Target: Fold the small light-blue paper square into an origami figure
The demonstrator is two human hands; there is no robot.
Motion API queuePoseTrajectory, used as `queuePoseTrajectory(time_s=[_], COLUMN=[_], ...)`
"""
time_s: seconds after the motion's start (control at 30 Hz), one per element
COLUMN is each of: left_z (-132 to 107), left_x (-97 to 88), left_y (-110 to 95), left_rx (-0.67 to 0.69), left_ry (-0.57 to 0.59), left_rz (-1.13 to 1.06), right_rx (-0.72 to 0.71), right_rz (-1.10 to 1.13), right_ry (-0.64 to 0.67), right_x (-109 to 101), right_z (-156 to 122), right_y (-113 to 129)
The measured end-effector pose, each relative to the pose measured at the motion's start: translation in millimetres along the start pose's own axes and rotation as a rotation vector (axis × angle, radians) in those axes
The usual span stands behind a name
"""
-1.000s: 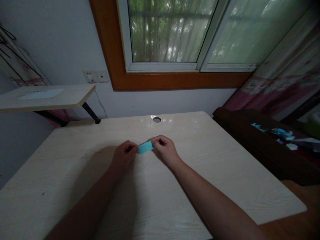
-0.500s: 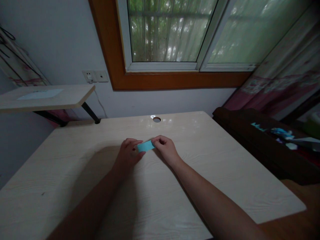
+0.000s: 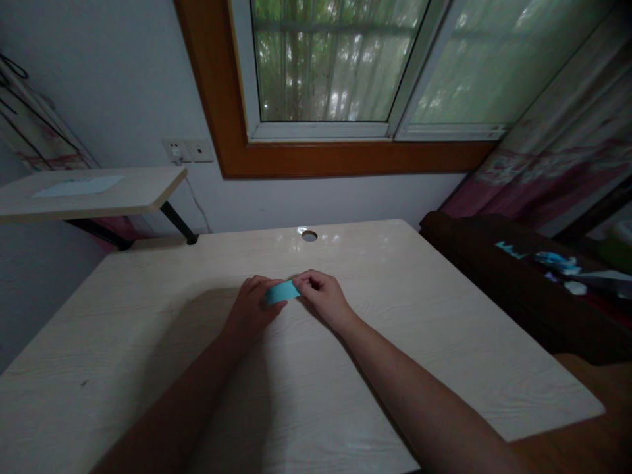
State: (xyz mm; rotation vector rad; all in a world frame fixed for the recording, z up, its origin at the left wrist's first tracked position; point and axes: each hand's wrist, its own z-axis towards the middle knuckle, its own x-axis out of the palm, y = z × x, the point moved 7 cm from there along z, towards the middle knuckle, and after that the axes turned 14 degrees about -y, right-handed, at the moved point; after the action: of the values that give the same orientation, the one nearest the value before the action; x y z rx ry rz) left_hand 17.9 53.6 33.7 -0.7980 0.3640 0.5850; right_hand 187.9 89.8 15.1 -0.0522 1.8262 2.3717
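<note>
Between my two hands is a small rectangular piece of light-blue paper (image 3: 282,292), just over the middle of the pale wooden desk (image 3: 444,342). My left hand (image 3: 251,305) grips its left end, with the thumb along the lower edge and the fingers at the upper edge. At the right end, my right hand (image 3: 323,294) pinches the paper between thumb and fingertips. Part of each end is hidden by my fingers. The paper looks slightly tilted, its right end farther from me.
A raised shelf (image 3: 148,194) on black legs stands at the back left, bearing a white sheet (image 3: 79,186). A round cable hole (image 3: 309,236) is near the desk's back edge. To the right is dark wooden furniture (image 3: 474,263) with small items on it.
My right hand has shifted slightly left, closer to my left hand. The paper has moved a little left and now sits deeper in my left hand.
</note>
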Motion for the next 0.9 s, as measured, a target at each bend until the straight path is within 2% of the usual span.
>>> queuePoseTrajectory(time_s=[0.33,0.67,0.9], left_z=[-1,-1,-2], left_x=[-2.9,-5.3,-3.7], left_y=[23,27,27], left_rx=[-0.288,-0.36,-0.333], left_ry=[-0.046,-0.072,-0.059], left_rz=[-0.125,-0.157,-0.171], right_rx=[-0.018,-0.029,-0.064], right_rz=[0.01,0.0,-0.011], right_ry=[0.126,0.165,0.194], right_x=[8,12,14], right_z=[-4,-5,-5], right_y=[7,7,10])
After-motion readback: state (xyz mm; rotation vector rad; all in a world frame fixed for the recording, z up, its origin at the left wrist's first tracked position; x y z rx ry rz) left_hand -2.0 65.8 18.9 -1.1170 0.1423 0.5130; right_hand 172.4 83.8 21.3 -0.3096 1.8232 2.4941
